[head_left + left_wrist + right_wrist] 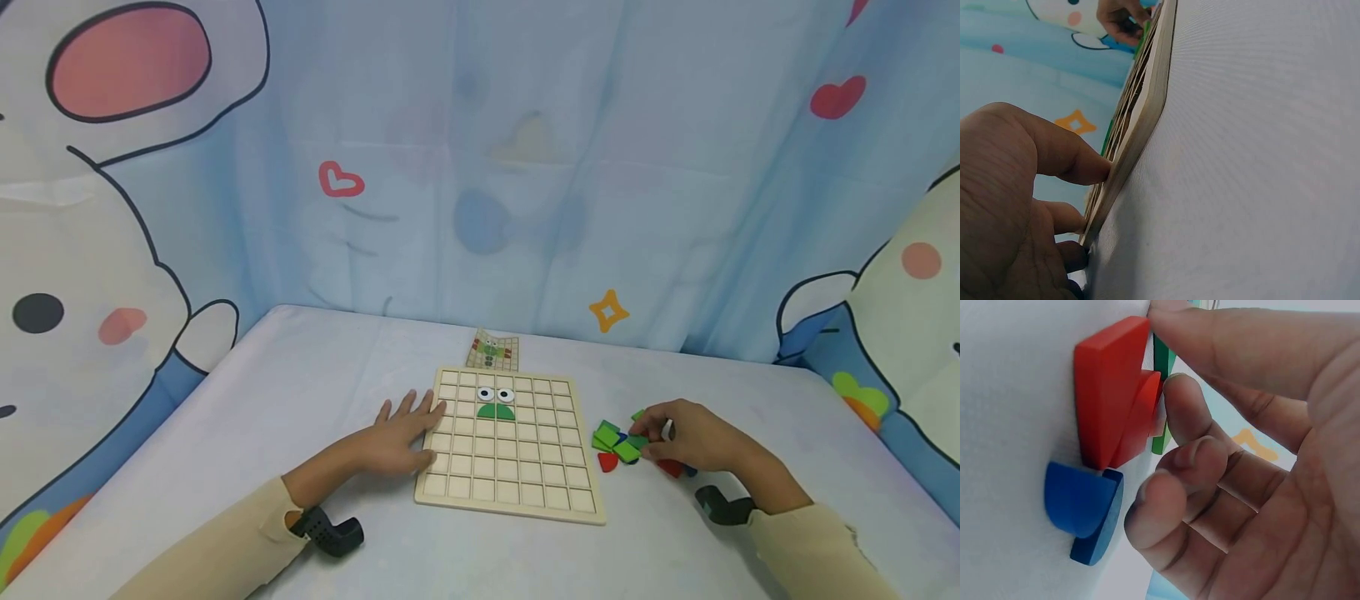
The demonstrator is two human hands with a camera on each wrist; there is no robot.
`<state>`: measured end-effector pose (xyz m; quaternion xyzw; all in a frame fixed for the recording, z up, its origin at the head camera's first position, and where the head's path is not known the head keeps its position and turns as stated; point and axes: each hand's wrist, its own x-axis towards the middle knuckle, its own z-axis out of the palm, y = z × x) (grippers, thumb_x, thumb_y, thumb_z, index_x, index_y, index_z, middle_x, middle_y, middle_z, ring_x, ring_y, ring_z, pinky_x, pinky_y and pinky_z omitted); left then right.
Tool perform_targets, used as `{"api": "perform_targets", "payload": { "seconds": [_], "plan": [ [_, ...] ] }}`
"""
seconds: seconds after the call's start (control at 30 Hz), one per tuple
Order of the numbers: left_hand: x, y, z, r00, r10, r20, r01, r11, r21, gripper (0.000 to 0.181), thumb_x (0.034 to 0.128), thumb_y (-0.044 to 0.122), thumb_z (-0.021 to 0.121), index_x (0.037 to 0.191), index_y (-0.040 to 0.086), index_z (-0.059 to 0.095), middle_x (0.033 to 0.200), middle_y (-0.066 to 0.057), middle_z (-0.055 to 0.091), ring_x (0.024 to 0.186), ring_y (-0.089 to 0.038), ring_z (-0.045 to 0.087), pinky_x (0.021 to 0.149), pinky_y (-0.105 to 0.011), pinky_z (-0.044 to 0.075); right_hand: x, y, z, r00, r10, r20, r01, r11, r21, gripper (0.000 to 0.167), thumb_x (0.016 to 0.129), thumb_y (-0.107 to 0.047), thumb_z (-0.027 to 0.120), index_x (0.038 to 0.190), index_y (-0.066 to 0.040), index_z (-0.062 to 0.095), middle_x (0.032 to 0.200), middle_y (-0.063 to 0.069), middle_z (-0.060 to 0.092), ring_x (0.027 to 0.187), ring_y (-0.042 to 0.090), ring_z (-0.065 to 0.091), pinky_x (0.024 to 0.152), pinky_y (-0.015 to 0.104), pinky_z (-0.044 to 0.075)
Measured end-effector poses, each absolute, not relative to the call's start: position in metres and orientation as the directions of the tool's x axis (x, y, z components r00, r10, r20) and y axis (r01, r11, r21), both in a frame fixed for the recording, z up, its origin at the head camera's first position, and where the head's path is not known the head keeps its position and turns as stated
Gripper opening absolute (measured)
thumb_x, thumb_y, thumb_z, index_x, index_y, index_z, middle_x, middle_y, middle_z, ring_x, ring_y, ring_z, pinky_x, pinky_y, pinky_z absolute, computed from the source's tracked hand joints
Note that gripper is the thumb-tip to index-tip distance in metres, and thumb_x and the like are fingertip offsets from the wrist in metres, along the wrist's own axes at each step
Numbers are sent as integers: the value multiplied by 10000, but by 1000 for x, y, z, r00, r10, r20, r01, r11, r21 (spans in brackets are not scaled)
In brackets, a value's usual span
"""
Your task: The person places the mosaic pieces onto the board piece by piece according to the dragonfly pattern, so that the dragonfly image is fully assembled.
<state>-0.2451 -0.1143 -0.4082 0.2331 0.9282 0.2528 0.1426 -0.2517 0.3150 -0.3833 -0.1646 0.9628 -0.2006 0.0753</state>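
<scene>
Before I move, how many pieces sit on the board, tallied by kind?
Eyes: 2
Green pieces: 2
Total: 4

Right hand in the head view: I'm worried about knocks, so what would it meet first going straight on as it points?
The right hand would likely meet the loose green tiles first, though fingertip height is unclear; the wooden grid board lies beyond.
</scene>
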Motion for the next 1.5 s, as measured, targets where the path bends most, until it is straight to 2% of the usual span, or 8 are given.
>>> {"api": "perform_targets", "payload": {
  "seconds": [0.37, 0.5, 0.7, 0.9, 1.0, 1.13, 1.3, 1.5],
  "plan": [
    [-245, -114, -408, -852, 501, -155, 351, 765, 540, 724, 947, 273, 548, 1576, 116, 226, 1661, -130, 51, 1540, -339, -68, 1207, -581, -74, -251, 312, -381, -974, -182, -137, -132, 942, -308, 284, 809, -350, 791, 842, -97, 667, 728, -1, 565, 687, 152, 498, 570, 290, 424],
    [-245, -114, -408, -850, 505, -150, 357, 761, 541, 720, 948, 265, 543, 1575, 106, 226, 1660, -139, 56, 1540, -347, -63, 1207, -585, -69, -250, 312, -378, -971, -171, -165, -115, 946, -305, 273, 822, -354, 776, 805, -99, 682, 699, 2, 556, 665, 154, 496, 555, 296, 416],
    [-244, -114, -408, -850, 508, -142, 362, 758, 543, 713, 952, 258, 537, 1573, 96, 228, 1658, -147, 62, 1539, -350, -57, 1208, -586, -64, -249, 310, -377, -957, -220, -189, -146, 929, -339, 198, 827, -287, 778, 825, -98, 718, 705, -11, 574, 676, 147, 500, 557, 287, 423],
    [-245, -114, -409, -850, 507, -144, 361, 758, 543, 719, 949, 257, 546, 1573, 95, 227, 1658, -151, 65, 1539, -354, -58, 1206, -590, -63, -248, 305, -374, -939, -284, -194, -190, 898, -396, 112, 839, -221, 769, 911, -138, 748, 853, -27, 664, 776, 156, 523, 631, 291, 474],
    [-245, -114, -408, -849, 508, -143, 361, 757, 545, 718, 948, 255, 545, 1572, 92, 229, 1657, -155, 66, 1538, -356, -59, 1205, -592, -63, -248, 305, -375, -938, -303, -169, -213, 888, -408, 87, 842, -187, 765, 912, -149, 732, 861, -33, 662, 763, 152, 520, 614, 267, 482],
    [-244, -114, -407, -849, 509, -143, 362, 756, 545, 718, 947, 253, 543, 1572, 91, 229, 1656, -158, 68, 1538, -355, -60, 1205, -593, -64, -250, 305, -380, -946, -311, -93, -248, 877, -411, 154, 831, -162, 771, 968, -150, 703, 855, -22, 622, 723, 147, 506, 564, 239, 472],
    [-243, -114, -406, -848, 510, -148, 361, 758, 544, 718, 948, 255, 538, 1572, 88, 225, 1656, -157, 66, 1538, -352, -60, 1206, -591, -63, -251, 304, -383, -948, -309, -70, -258, 882, -393, 288, 816, -162, 785, 1093, -148, 709, 923, 1, 612, 802, 163, 509, 637, 254, 481],
    [-243, -114, -406, -847, 510, -151, 360, 758, 543, 713, 952, 260, 531, 1573, 91, 224, 1657, -153, 62, 1538, -352, -62, 1206, -591, -63, -252, 303, -385, -954, -287, -88, -235, 897, -374, 273, 825, -169, 777, 1088, -154, 705, 907, 6, 603, 829, 176, 511, 656, 289, 483]
  ]
}}
